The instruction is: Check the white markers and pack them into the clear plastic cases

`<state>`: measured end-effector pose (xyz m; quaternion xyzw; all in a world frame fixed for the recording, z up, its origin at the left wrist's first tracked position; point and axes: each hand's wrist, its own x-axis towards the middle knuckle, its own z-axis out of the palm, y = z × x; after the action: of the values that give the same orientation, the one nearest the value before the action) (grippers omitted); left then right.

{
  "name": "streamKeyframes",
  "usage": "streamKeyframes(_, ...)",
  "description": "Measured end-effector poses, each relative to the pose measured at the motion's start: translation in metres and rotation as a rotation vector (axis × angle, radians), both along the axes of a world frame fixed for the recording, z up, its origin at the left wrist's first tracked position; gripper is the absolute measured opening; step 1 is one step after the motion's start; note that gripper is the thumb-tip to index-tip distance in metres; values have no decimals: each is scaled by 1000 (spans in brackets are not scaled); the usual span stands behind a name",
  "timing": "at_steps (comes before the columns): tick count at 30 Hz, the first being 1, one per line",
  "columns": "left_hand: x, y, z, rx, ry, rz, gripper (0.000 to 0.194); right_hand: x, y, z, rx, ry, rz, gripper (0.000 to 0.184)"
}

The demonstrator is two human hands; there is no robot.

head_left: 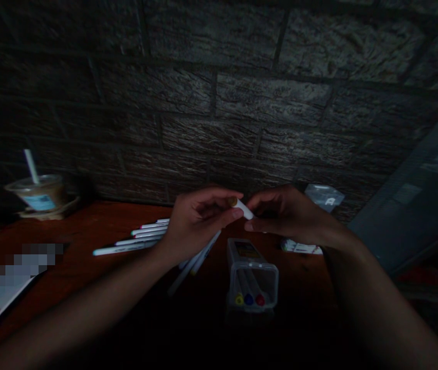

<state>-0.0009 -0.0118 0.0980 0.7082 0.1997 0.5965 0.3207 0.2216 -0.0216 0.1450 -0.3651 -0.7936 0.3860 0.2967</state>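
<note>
Between both hands is a white marker [244, 209] with a brownish-yellow end, raised above the table. My left hand [199, 221] pinches it near the coloured end, thumb in front. My right hand [284, 216] has its fingertips closed on the other end. Below them lies a clear plastic case [253, 275], its open end toward me, with yellow-, blue- and red-tipped markers inside. Several white markers [147, 234] are fanned out left of my left hand, and more markers [199, 257] lie partly hidden under my left wrist.
A lidded iced drink cup [45, 192] with a straw stands at the far left. A pale sheet or booklet [6, 295], partly pixelated, lies at left. Behind my right hand are a clear plastic container [325, 197] and a small bundle [302, 246]. A brick wall [219, 103] borders the wooden table.
</note>
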Motion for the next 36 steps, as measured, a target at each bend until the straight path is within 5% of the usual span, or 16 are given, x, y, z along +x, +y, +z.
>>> streamKeyframes(8,1,9,-1,-120,-113,-81,28,-11,-5,6,-55,160,117,24)
streamKeyframes(12,4,10,-4,-225,-171,-166,31,-11,-5,8,-56,278,39,22)
streamKeyframes(21,11,-13,-4,-413,130,-434,21,-11,-10,5,60,560,-137,33)
streamKeyframes(29,7,-23,6,-226,278,-292,11,6,-27,-9,173,619,-181,37)
streamKeyframes(33,5,-28,7,-102,377,-226,16,27,-53,-11,339,567,-331,52)
streamKeyframes(36,4,-29,5,-18,445,-191,19,38,-77,-10,463,461,-440,45)
